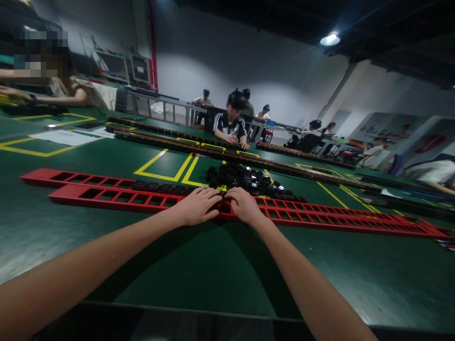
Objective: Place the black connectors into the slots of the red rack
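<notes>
Both hands were down on the long red plastic rail with rectangular slots (320, 218), which lay across the green table (213, 265) right in front of the person: left hand (197, 206) and right hand (243, 204) palm-down, almost touching, fingers bent over one dark slot at the rail's middle. Whether they pinched a piece there or only pressed, I could not tell, as the fingertips hid it. Just behind lay a second red slotted rail (88, 180) with small black inserts (156, 187) seated in it, and beyond the hands sat a heap of loose black plastic parts (249, 179).
</notes>
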`<move>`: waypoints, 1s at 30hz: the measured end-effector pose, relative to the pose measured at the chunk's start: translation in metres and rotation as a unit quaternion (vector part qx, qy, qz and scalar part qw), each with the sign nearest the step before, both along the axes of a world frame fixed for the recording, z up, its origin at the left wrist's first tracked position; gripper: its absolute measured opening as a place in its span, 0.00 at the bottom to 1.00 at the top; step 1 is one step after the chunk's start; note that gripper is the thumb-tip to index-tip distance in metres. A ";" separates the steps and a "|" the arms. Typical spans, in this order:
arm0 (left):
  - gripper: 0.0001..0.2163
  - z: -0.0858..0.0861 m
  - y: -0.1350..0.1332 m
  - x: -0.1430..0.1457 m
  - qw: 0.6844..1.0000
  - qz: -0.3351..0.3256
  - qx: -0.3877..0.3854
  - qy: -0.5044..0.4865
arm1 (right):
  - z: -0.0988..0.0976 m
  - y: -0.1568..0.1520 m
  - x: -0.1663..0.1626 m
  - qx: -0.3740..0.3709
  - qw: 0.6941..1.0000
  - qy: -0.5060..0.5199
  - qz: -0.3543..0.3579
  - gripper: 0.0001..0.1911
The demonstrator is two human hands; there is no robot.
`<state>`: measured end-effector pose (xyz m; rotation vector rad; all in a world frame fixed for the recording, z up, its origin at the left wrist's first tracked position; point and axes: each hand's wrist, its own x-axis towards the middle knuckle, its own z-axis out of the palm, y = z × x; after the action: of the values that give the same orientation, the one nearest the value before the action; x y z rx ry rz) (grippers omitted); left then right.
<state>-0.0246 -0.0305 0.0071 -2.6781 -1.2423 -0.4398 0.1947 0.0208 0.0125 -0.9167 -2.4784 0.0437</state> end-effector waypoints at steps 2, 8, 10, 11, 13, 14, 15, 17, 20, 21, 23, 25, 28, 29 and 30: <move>0.21 0.001 -0.001 0.000 1.000 0.000 0.001 0.001 | 0.001 -0.003 -0.002 -0.001 1.000 -0.005 -0.010 0.18; 0.21 0.000 -0.001 -0.001 1.000 -0.002 0.006 -0.007 | 0.013 -0.009 0.003 0.029 0.959 -0.078 -0.272 0.15; 0.21 -0.002 0.000 -0.002 1.000 -0.004 0.004 -0.008 | 0.018 -0.008 0.009 0.016 0.932 -0.122 -0.341 0.17; 0.21 -0.002 0.001 -0.002 1.000 -0.003 0.004 -0.008 | 0.020 -0.008 0.012 0.007 0.922 -0.139 -0.361 0.18; 0.21 -0.003 0.002 -0.003 1.000 -0.003 0.003 -0.008 | 0.023 -0.007 0.017 -0.009 0.909 -0.158 -0.386 0.21; 0.22 -0.003 0.002 -0.003 1.000 -0.004 0.002 -0.007 | 0.024 -0.007 0.018 -0.013 0.905 -0.163 -0.393 0.22; 0.22 -0.003 0.002 -0.003 1.000 -0.004 0.001 -0.006 | 0.025 -0.008 0.019 -0.014 0.903 -0.168 -0.396 0.23; 0.22 -0.002 0.002 -0.003 1.000 -0.005 0.000 -0.003 | 0.026 -0.009 0.019 -0.013 0.900 -0.175 -0.400 0.25; 0.21 0.000 0.001 -0.002 1.000 -0.004 0.000 -0.005 | 0.027 -0.010 0.020 -0.021 0.892 -0.184 -0.412 0.27; 0.21 0.000 0.000 -0.002 1.000 -0.004 0.001 -0.007 | 0.028 -0.010 0.021 -0.031 0.888 -0.186 -0.418 0.28; 0.20 -0.001 0.000 -0.002 1.000 -0.004 0.002 -0.009 | 0.029 -0.010 0.024 -0.056 0.882 -0.190 -0.428 0.29; 0.21 -0.002 0.001 -0.003 1.000 -0.005 0.003 -0.009 | 0.030 -0.010 0.025 -0.075 0.880 -0.192 -0.428 0.30; 0.21 -0.004 0.002 -0.003 1.000 -0.006 0.007 -0.009 | 0.032 -0.010 0.024 -0.072 0.883 -0.201 -0.419 0.29; 0.22 -0.005 0.002 -0.003 1.000 -0.005 0.008 -0.009 | 0.032 -0.011 0.024 -0.066 0.883 -0.204 -0.417 0.29; 0.22 -0.005 0.002 -0.003 1.000 -0.004 0.009 -0.009 | 0.032 -0.011 0.023 -0.059 0.883 -0.205 -0.417 0.28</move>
<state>-0.0279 -0.0284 0.0023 -2.6717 -1.2262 -0.4736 0.2177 0.0095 0.0449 -2.1556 -2.2113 -0.3234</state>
